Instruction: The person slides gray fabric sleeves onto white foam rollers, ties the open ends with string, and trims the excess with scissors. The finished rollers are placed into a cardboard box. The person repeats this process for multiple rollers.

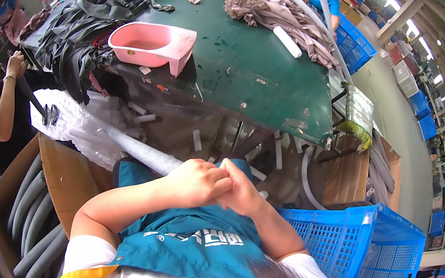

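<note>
My two hands meet in front of the teal apron (192,231). A long grey foam tube (144,151) runs from the plastic bag at the left up to my left hand (197,182), whose fingers are curled closed on its near end. Pressed against those fingers is my right hand (239,188), closed as well. Whatever lies between the two hands is hidden by the fingers.
Ahead stands a green table (225,82) with a pink plastic tub (181,48), dark fabric strips (85,23) and beige strips (285,20). A carton of grey tubes (67,174) is at left, a blue crate (356,243) at right. A co-worker's arm (7,103) shows far left.
</note>
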Demonstrator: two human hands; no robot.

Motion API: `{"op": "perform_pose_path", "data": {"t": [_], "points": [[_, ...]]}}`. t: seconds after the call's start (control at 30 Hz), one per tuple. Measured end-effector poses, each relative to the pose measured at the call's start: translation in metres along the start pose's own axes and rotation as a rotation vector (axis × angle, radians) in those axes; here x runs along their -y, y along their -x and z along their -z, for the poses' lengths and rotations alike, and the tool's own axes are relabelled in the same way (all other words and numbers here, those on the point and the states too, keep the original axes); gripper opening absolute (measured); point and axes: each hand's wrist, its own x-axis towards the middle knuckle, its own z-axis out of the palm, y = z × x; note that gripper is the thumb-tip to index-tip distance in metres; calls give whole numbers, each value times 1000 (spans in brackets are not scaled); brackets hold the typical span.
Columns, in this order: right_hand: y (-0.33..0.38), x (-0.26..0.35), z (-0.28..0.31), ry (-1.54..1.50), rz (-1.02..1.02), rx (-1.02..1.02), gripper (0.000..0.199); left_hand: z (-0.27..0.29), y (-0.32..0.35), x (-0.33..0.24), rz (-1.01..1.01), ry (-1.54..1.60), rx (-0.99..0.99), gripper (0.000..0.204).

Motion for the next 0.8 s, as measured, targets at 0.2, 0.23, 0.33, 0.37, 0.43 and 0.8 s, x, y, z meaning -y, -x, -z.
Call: {"op": "perform_pose_path", "data": {"t": [0.2, 0.23, 0.33, 0.37, 0.43, 0.8], "points": [[-9, -30, -14, 434, 287, -247, 30, -10, 14, -2, -40, -310, 42, 25], [-10, -34, -15, 367, 297, -229, 30, -12, 15, -5, -56, -277, 32, 24], [-7, -21, -21, -371, -175, 48, 26, -18, 12, -7, -56, -113, 6, 21], [-7, -29, -26, -360, -73, -13, 22, -20, 14, -8, -44, -141, -33, 25], [-9, -41, -31, -372, 64, -93, 16, -22, 13, -10, 8, -125, -88, 34], [0, -6, -14, -351, 69, -18, 39, 19, 26, 19, 428, 464, 115, 93]]}}
